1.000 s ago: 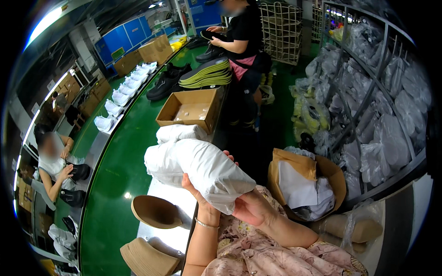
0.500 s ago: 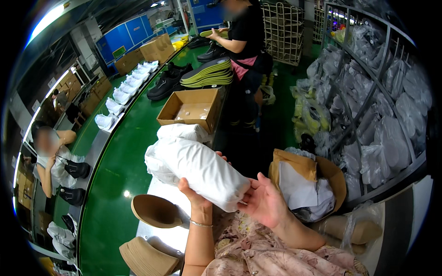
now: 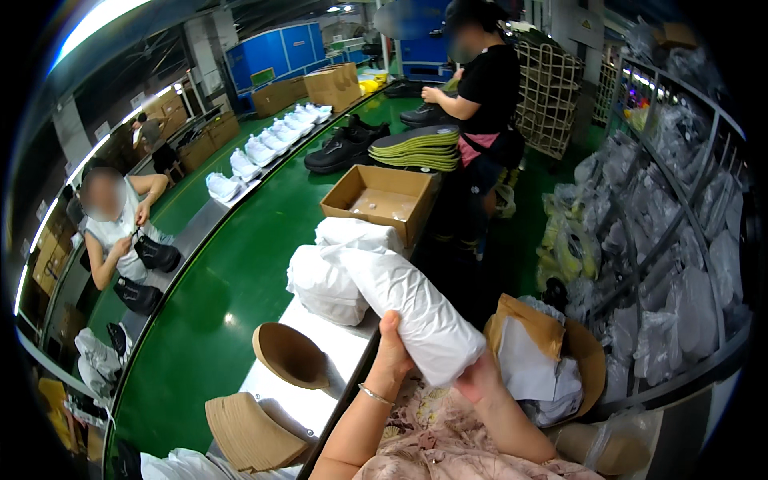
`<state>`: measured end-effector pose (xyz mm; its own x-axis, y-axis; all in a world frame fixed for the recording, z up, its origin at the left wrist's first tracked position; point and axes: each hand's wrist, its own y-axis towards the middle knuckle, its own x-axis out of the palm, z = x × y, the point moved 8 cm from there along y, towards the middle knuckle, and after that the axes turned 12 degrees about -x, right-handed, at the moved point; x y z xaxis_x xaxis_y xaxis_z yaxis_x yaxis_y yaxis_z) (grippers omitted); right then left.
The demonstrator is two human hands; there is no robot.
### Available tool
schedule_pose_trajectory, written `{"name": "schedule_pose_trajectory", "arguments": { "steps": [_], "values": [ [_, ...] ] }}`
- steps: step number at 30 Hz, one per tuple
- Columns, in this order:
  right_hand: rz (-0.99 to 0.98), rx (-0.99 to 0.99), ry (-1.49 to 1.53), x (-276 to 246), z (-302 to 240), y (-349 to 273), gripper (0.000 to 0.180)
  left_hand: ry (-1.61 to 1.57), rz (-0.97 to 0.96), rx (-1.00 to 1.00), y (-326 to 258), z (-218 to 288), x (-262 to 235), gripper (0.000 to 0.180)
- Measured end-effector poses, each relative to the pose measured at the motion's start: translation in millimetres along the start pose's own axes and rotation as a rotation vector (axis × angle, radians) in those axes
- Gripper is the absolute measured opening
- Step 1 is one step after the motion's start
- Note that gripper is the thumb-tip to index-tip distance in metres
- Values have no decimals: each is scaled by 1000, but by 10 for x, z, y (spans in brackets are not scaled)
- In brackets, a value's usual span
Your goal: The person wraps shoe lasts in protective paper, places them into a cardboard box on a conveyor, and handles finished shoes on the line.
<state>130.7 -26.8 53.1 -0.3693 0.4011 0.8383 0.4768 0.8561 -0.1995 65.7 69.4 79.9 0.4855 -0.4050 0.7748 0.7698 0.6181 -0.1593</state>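
Observation:
A long white wrapped bundle is held in front of me, tilted with its near end down to the right. My left hand is closed round its left side, thumb on top and fingers hidden underneath. My right hand grips the near lower end, its fingers mostly hidden behind the wrapping. Just beyond, a plump white wrapped bundle and another white one rest by the bench edge. On the shiny metal plate stand a curled brown card piece and a stack of curved brown card pieces.
An open cardboard box sits beyond the bundles, near stacked green-edged insoles and black shoes. White shoes line the green conveyor's far side. Two co-workers handle shoes. At right are a paper-filled bin and a bag-filled rack.
The view has swung left, so the surroundings sit further right. The held bundle has come away from the other bundles toward me, and my right hand has closed on its near end.

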Motion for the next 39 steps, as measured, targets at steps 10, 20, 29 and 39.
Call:
{"name": "schedule_pose_trajectory", "arguments": {
  "steps": [10, 20, 29, 39],
  "values": [
    [-211, -833, -910, 390, -594, -239, 89, 49, 85, 57, 210, -188, 2, 83],
    [-234, -1354, -1296, 461, -1096, -319, 70, 805, 601, 712, -286, 620, 65, 38],
    [-613, -1548, -1517, 722, -1081, -530, 78, 943, 444, 476, 84, 837, 381, 38],
    [-460, -998, -901, 1362, -1189, 856, 62, 668, 472, 122, 1136, 2095, 391, 32]
  ]
}}
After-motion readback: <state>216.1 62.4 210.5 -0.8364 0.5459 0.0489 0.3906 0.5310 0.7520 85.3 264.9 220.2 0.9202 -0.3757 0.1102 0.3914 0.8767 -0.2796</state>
